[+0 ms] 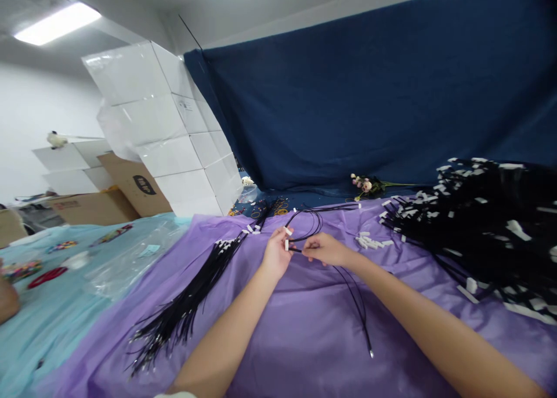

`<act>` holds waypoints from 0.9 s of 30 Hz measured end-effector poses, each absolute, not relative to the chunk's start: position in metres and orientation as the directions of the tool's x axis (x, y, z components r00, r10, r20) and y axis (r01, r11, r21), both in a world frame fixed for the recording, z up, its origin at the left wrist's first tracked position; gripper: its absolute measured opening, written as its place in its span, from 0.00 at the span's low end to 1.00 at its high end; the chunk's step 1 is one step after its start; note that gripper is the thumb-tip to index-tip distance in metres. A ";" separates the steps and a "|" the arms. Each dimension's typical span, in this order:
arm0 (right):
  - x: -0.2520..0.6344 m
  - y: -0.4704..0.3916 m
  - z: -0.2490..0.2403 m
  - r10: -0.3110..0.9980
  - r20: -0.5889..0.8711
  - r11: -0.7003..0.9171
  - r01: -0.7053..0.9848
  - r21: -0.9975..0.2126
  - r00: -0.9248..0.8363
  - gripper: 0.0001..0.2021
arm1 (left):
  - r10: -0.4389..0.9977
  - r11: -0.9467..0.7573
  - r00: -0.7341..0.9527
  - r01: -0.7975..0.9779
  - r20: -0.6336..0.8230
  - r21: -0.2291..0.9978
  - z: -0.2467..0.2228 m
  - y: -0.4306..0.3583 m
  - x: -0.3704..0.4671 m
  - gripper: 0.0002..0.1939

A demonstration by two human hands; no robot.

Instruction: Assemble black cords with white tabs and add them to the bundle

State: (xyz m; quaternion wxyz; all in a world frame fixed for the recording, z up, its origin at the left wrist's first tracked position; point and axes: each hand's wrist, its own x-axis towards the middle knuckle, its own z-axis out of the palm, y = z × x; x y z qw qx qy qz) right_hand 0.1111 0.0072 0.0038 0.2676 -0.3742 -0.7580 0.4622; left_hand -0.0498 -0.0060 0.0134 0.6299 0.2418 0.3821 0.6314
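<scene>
In the head view, my left hand is closed on a black cord near its white paper tags. My right hand pinches the same black cord just to the right of the tags. Thin cord loops arch behind both hands. Below my right hand, cord strands hang down over the purple cloth to a small silvery end. Left of my hands lies a bundle of black cords with white tags at its upper end.
A large heap of tagged black cords lies at the right. Loose white tags and artificial flowers are on the purple cloth and behind it. White boxes stand at back left. Another person's hand shows at the left edge.
</scene>
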 end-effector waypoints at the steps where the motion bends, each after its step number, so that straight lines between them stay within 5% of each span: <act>1: 0.111 0.006 0.004 0.817 0.076 0.321 0.339 -0.884 -0.572 0.08 | 0.979 0.073 -0.108 -0.597 -0.170 0.799 0.013 -0.005 -0.050 0.08; 6: 0.110 0.001 0.006 0.795 0.219 0.495 0.396 -0.774 -0.566 0.06 | 0.974 0.031 -0.184 -0.473 -0.133 0.881 0.009 -0.002 -0.051 0.09; 13: 0.108 -0.005 0.007 0.760 0.236 0.579 0.463 -0.671 -0.606 0.07 | 0.968 0.028 -0.232 -0.291 -0.099 0.956 0.007 -0.003 -0.053 0.10; 19: 0.107 -0.006 0.005 0.752 0.179 0.515 0.396 -0.760 -0.635 0.11 | 0.968 0.061 -0.204 -0.371 -0.146 0.927 0.012 -0.005 -0.052 0.09; 27: 0.099 -0.007 0.009 0.778 0.026 0.201 0.209 -0.957 -0.627 0.12 | 0.995 -0.004 -0.084 -0.589 -0.056 0.808 0.024 -0.008 -0.056 0.13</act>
